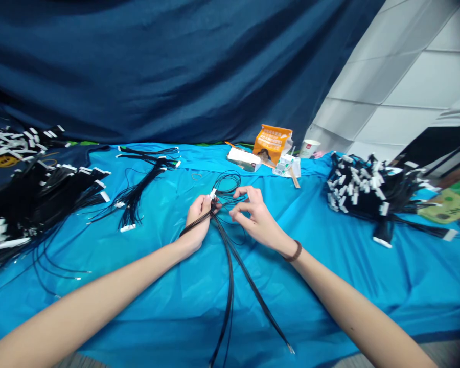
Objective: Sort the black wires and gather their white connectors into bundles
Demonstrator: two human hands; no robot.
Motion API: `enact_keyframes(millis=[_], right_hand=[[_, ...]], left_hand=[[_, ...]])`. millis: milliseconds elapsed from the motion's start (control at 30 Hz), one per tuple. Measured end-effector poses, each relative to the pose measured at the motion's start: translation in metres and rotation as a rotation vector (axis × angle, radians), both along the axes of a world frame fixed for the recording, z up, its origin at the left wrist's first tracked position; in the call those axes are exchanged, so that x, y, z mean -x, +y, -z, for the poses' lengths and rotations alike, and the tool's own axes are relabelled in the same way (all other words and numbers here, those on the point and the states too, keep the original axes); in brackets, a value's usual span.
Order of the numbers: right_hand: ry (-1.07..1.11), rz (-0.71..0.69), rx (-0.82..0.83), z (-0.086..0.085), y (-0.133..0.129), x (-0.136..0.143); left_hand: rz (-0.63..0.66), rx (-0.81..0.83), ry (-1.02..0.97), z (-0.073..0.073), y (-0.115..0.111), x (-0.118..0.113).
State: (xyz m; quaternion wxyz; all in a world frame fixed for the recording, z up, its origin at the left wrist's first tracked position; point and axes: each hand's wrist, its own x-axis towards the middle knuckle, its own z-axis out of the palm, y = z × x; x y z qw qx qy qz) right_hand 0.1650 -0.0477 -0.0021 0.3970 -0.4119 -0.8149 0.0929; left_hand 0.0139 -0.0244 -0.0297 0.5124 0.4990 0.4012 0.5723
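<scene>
My left hand is closed around a black wire harness just below its white connector. Two bunches of the harness hang down over the blue cloth, one ending in bare-looking tips at the lower right. Other strands cross my left palm toward the wrist, and thin wires curl in loops above the connector. To the right of the connector, my right hand has its thumb and fingertips pinched together at one of the thin black wires. The exact contact at those fingertips is hard to make out.
Harness piles lie at the left and right, with a small bundle left of my hands. Behind stand an orange snack bag, a white box and a paper cup. Blue cloth covers the table.
</scene>
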Motion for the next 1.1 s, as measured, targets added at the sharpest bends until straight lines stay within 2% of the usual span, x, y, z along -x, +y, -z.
enact_keyframes(millis=[333, 433, 600, 733, 933, 1100], right_hand=[[0.047, -0.028, 0.024, -0.0031, 0.0028, -0.0047], [0.024, 0.010, -0.038, -0.0021, 0.0028, -0.0042], [-0.038, 0.094, -0.216, 0.0031, 0.0033, -0.0017], [-0.089, 0.142, -0.311, 0.0053, 0.0029, -0.0017], [-0.152, 0.033, -0.255, 0.0037, 0.0025, -0.0017], [-0.125, -0.002, -0.209, 0.0040, 0.0030, -0.0013]], left_hand=[[-0.014, -0.029, 0.097, 0.0033, 0.0022, 0.0020], [-0.010, -0.055, 0.142, 0.0035, 0.0020, 0.0030], [-0.019, -0.134, 0.366, 0.0029, 0.0006, 0.0040], [-0.005, -0.186, 0.465, 0.0002, -0.0023, 0.0033], [-0.005, -0.232, 0.500, -0.0033, -0.0046, 0.0035], [0.021, -0.239, 0.490, -0.0025, -0.0039, 0.0035]])
